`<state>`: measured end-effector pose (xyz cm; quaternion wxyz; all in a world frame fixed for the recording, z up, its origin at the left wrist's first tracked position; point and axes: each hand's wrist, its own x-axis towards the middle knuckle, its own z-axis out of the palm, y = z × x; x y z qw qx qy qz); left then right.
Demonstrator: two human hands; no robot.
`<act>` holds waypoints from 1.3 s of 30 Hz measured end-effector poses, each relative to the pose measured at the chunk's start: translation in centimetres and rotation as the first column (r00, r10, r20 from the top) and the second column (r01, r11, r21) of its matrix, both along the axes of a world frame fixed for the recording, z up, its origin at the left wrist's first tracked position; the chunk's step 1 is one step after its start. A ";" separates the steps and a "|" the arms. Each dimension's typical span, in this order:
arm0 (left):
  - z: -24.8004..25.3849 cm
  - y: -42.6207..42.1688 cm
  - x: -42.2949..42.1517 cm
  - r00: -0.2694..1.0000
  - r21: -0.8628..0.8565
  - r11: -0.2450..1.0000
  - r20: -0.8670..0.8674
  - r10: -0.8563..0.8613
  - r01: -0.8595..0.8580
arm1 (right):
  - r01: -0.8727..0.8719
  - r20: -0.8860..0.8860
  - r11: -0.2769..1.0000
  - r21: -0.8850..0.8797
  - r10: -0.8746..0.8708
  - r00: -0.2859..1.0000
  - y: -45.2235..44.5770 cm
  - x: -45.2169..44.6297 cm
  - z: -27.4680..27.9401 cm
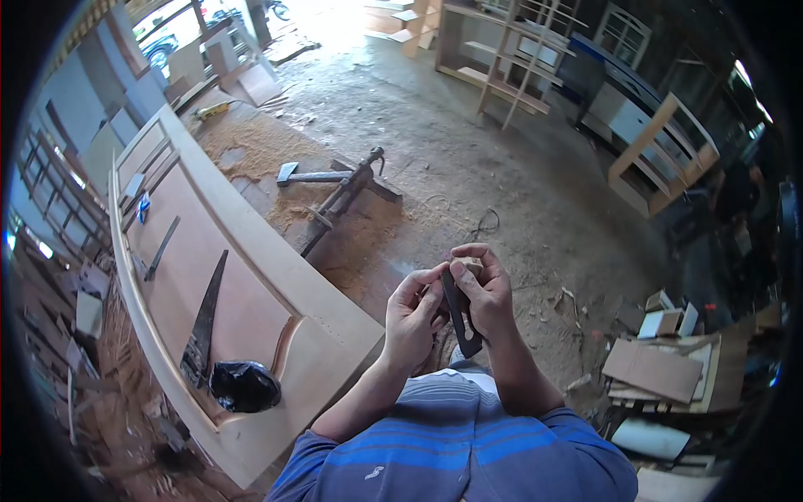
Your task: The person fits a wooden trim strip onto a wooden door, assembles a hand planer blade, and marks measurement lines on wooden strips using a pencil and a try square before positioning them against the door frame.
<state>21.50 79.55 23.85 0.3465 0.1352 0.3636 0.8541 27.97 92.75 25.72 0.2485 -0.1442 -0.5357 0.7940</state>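
In front of my chest, both hands meet around a dark, flat plane iron [459, 311] with a keyhole-shaped slot near its lower end. My left hand [408, 322] pinches its upper left edge between thumb and fingers. From the other side, my right hand [488, 297] grips the same plane iron, thumb pressed on its face. Something small and tan [473, 267] shows under the right fingers; its kind is unclear. Left of my hands lies a panelled wooden door [226, 226]. On it rest a handsaw [206, 314] and a shiny black bundle [244, 386].
A slim dark tool [163, 248] and a blue-and-white item [143, 207] lie farther up the door. Beyond it, a hatchet [309, 176] and a long bar clamp [345, 199] sit amid sawdust. Wooden frames [665, 155] stand right; board offcuts [652, 368] are piled below them.
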 end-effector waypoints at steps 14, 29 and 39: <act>3.0 14.1 0.8 0.976 -0.093 0.985 -0.173 0.129 -0.146 | -0.065 -0.136 0.997 -0.052 0.057 0.989 14.2 0.2 1.0; 2.9 21.7 4.7 0.983 -0.095 0.991 -0.148 -0.105 0.092 | 0.134 0.000 0.991 -0.028 -0.134 0.991 20.8 7.1 1.7; 2.3 21.1 5.2 0.989 -0.091 0.989 -0.086 -0.120 0.112 | 0.151 -0.040 0.989 -0.002 -0.151 0.988 20.4 7.4 0.4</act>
